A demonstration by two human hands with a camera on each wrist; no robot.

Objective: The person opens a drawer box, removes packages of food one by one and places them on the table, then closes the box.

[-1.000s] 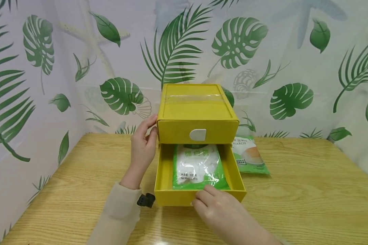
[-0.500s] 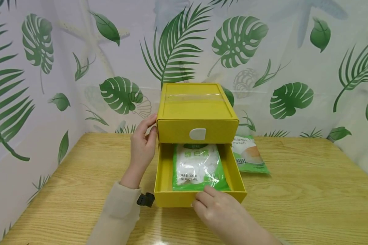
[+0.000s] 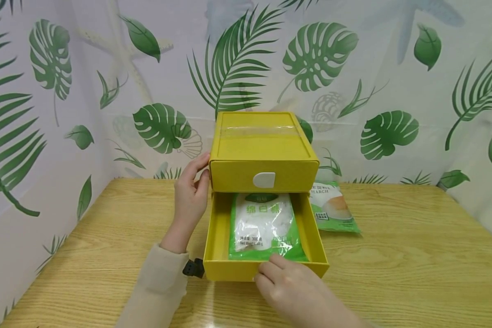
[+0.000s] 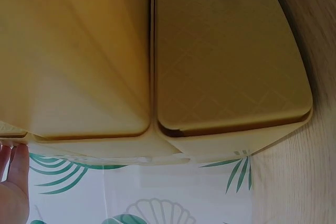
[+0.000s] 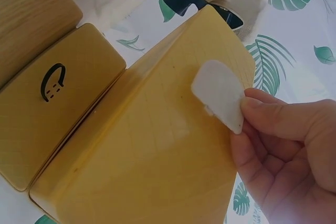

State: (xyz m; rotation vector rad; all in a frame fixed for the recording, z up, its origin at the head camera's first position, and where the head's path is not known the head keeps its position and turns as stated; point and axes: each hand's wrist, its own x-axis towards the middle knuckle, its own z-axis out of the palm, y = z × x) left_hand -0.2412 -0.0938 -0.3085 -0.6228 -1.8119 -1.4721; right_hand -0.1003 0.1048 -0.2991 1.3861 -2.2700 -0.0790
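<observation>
A yellow drawer cabinet [image 3: 264, 146] stands on the table, its upper drawer [image 3: 233, 176] closed. The drawer below [image 3: 229, 271] is pulled out, and a green-and-white plastic bag [image 3: 256, 225] printed 300 lies flat inside. My right hand [image 3: 295, 289] is at this drawer's front. The right wrist view shows my right hand [image 5: 294, 150] pinching the drawer's white tab [image 5: 215, 90] between thumb and fingers. My left hand [image 3: 192, 193] rests against the cabinet's left side near the upper drawer, fingers extended. Only part of my left hand [image 4: 14, 187] shows in the left wrist view.
A green-and-white starch bag [image 3: 332, 207] lies on the wooden table [image 3: 406, 264] right of the cabinet. Another closed drawer [image 5: 79, 98] with a dark curved handle adjoins the pulled-out one. A leaf-patterned sheet [image 3: 246, 64] hangs behind. A black strap device [image 3: 194, 268] sits by the left sleeve.
My right hand has drawn the lower drawer slightly farther out toward me. More of the bag's printed top shows. My left hand has stayed in place.
</observation>
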